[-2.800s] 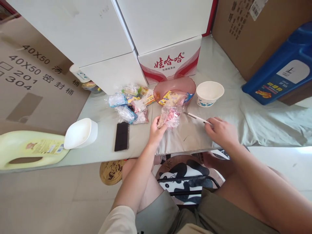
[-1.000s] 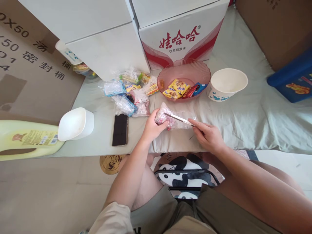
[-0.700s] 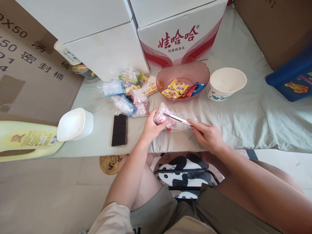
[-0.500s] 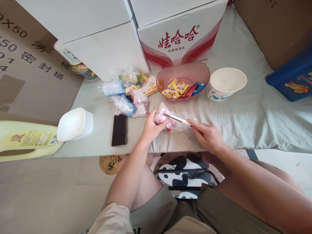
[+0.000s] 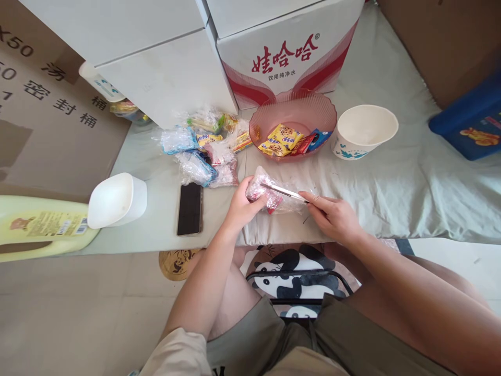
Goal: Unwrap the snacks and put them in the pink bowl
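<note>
A clear-wrapped packet (image 5: 256, 184) is pinched in the left grip (image 5: 241, 206), over the front of the table (image 5: 395, 198). A thin tool (image 5: 286, 192) is clasped by the right grip (image 5: 334, 216), its tip seen against the packet; whether they touch cannot be told. Snacks (image 5: 287, 136) are held in the bowl (image 5: 301, 110) behind; a phone (image 5: 190, 209) is placed to the left.

From here I can read 娃哈哈® above 饮用纯净水 on the red-and-white box (image 5: 287, 61), and X50 汤桶 over 50 密封桶 on the left brown carton (image 5: 50, 130).
</note>
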A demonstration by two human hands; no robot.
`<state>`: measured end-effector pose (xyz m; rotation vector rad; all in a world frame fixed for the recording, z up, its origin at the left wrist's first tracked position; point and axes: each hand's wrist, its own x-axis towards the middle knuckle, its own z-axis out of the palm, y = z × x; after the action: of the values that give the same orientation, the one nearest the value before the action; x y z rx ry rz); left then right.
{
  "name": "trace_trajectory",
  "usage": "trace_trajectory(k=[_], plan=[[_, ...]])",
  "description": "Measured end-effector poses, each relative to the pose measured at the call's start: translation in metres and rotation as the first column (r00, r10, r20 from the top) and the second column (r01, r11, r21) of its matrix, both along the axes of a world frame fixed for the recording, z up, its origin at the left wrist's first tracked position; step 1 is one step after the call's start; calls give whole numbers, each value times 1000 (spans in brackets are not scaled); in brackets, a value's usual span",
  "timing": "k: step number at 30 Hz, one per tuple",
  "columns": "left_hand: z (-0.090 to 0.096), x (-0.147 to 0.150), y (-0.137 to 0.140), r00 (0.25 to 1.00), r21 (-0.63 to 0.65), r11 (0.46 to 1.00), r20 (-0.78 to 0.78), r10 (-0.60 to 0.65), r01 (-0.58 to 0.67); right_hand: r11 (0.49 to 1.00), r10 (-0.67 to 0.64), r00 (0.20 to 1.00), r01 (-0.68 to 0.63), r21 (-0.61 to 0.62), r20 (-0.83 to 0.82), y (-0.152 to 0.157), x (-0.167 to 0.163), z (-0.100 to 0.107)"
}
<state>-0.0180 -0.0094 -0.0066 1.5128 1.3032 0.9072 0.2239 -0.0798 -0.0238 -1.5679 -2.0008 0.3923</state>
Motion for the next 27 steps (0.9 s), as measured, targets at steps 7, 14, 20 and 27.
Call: trace_trajectory(k=[7,14,20,27], plan=[[0,0,1,1000,-8,1000,4,-3,3,1000,1,1000,-2,-10,-24,0,-1,2],[-1,-1,1,1000,-17,1000,-5,13,-13,997,-34,997,28,-78,-73,1,-3,6],[-1,0,2,999,-31,999,20,-38,38,977,-151,960,108,-184,-237,0,-4,15],[-1,2,3,997,-48,998,70,-43,46,912,-411,836,371,-177,-365,4,12,24]])
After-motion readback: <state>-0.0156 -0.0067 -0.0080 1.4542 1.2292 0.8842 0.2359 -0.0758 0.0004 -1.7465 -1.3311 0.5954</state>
